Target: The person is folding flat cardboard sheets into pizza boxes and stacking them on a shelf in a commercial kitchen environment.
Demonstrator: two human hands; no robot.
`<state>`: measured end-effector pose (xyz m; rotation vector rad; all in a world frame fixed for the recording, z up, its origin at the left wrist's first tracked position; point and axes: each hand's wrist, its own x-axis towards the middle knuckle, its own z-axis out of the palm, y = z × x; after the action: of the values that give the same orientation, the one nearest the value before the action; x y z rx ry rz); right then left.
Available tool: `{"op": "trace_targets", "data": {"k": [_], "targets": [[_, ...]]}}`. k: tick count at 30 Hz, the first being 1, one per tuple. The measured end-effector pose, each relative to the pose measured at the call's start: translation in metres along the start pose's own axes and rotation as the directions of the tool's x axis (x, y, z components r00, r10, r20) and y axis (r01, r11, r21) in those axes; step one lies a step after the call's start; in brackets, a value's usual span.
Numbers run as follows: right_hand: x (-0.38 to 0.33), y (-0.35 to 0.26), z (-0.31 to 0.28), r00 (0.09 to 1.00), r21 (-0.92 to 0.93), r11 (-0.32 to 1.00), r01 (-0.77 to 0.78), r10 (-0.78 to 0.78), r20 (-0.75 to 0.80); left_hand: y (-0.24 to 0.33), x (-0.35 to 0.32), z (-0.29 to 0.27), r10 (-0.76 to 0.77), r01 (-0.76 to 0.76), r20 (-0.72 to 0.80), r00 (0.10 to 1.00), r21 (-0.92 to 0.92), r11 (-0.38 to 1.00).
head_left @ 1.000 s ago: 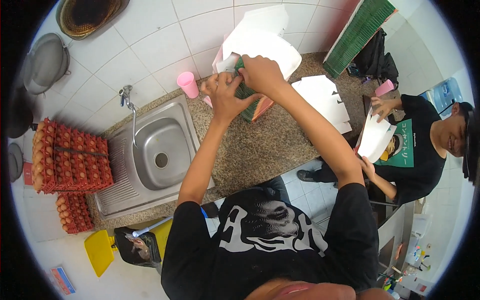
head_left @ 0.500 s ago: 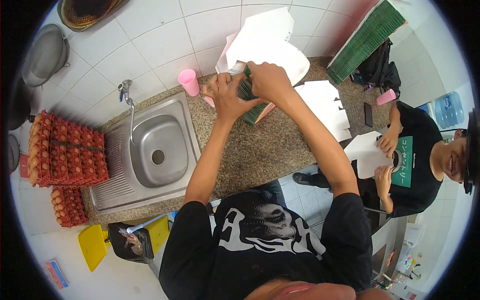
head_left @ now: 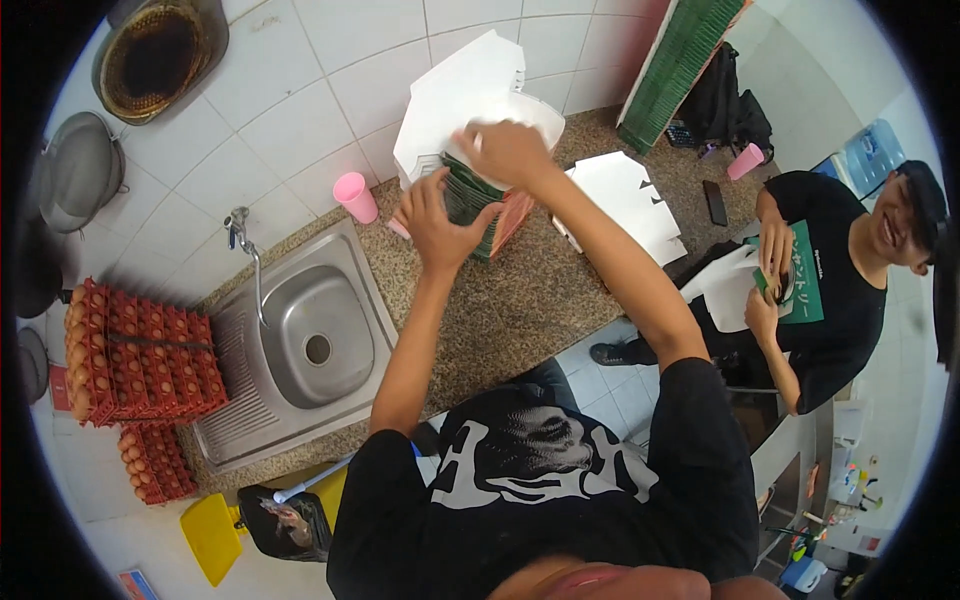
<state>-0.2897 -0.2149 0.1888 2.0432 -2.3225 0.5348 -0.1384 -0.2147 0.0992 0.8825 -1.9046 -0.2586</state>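
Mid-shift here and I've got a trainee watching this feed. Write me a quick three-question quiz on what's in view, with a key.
1. True or false: the tall stack of red egg trays stands to the right of the sink.
2. Multiple choice: what is the person's left hand touching?
A) the faucet
B) the green stack
C) the trash bin
3. Fill the gap: the dark phone lies on the speckled ____.

Key: 1. False, it stands to the left. 2. B. 3. counter.
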Motion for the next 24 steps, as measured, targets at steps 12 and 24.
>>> {"op": "trace_targets", "data": {"k": [12,24], "targets": [[0.022,0.102,-0.001,0.894,0.184,0.875,-0.447,0.433,0.113,-0.024,0.068,0.029,-0.341,0.343,0.059,0.938,-0.284,0.895],[-0.002,0.118,0.022,0.904,0.369,0.859,-0.356,0.416,-0.097,-0.032,0.096,0.039,-0.375,0.396,0.146,0.916,-0.168,0.903]]}}
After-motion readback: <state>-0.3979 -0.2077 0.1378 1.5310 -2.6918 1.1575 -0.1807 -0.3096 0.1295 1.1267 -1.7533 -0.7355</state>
